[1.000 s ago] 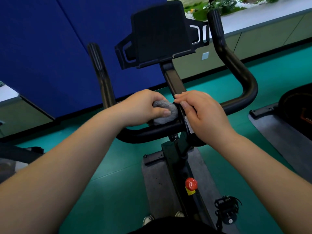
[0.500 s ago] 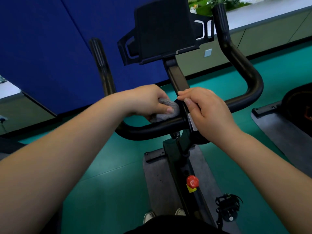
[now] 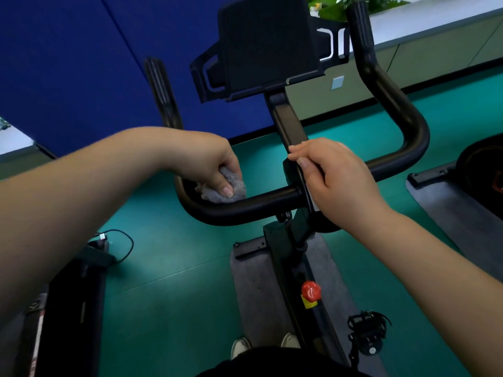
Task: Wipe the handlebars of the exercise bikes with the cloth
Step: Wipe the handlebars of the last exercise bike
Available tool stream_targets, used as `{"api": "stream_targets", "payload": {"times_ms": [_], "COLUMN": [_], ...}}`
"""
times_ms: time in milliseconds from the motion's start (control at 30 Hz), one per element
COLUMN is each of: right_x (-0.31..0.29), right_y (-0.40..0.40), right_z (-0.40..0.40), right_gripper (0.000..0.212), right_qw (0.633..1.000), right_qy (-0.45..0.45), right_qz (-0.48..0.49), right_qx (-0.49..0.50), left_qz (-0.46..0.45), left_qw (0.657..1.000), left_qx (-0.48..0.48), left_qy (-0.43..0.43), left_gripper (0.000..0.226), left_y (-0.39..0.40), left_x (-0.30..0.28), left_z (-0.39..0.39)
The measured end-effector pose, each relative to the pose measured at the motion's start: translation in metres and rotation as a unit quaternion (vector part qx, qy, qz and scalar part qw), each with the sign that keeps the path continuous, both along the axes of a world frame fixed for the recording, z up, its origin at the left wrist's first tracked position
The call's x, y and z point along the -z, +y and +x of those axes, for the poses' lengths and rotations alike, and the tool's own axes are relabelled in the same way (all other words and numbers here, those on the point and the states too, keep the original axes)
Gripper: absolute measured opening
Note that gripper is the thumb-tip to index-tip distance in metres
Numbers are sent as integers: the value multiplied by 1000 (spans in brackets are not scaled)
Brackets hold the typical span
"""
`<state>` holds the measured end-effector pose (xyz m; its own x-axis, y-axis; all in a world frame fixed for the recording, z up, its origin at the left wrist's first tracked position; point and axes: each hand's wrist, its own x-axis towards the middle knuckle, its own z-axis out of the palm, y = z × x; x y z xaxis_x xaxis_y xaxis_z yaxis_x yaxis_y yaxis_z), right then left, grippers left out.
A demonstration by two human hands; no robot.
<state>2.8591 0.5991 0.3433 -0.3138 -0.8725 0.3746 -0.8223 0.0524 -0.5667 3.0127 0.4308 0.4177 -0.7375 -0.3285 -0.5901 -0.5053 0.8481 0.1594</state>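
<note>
Cloth: grey cloth, bunched on the handlebar at its left bend.
Left hand: left hand curled round the cloth, pressing it to the bar.
Right hand: right hand gripping the centre clamp, fingers wrapped over.
Above: tablet holder.
Below: red knob, grey floor mat.

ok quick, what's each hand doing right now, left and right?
Left hand: grips the crumpled grey cloth against the black curved handlebar.
Right hand: curled over the handlebar's centre clamp, holding it.
</note>
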Motion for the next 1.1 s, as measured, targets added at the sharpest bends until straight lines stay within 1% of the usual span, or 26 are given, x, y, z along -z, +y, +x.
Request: {"api": "stream_targets", "payload": {"times_ms": [100,200,267,367,433,533,667,733,767,867,900,1000,1100], "right_x": [-4,-6,-8,-10,-12,-12,-12,-13,-13,-12,-12,-12,-12], "right_y": [-1,-3,-5,-8,-10,-12,-15,-17,-18,-19,-19,-19,-19], "right_z": [4,8,12,17,20,23,25,26,26,28,28,30,31], "right_gripper": [18,17,16,15,14,14,14,14,15,14,14,15,15], "right_qw": [1000,999,998,996,994,991,987,984,983,982,981,979,980], "right_qy": [-10,-10,-2,11,16,26,17,13,14,16,17,24,24], "right_qz": [7,18,23,27,33,38,27,23,23,25,24,25,24], "right_qx": [20,45,63,88,106,128,159,175,181,189,192,199,198], "left_qz": [1,0,27,47,27,7,68,77,65,-21,-35,-3,60], "left_qw": [1000,999,999,997,994,990,986,985,985,981,980,975,965], "left_qx": [20,40,40,55,87,121,123,129,133,159,164,176,194], "left_qy": [-17,1,11,-31,-62,-78,-86,-84,-88,-106,-108,-134,-163], "left_gripper": [24,26,27,27,29,29,29,29,28,28,27,20,20], "left_y": [-3,0,-2,-10,-17,-24,-27,-33,-39,-63,-67,-61,-48], "left_x": [-7,-2,0,-7,-12,-15,-9,-12,-15,-31,-33,-20,4], "left_z": [-1,-8,-8,-3,-3,-5,2,0,-2,-12,-16,-21,-23]}}
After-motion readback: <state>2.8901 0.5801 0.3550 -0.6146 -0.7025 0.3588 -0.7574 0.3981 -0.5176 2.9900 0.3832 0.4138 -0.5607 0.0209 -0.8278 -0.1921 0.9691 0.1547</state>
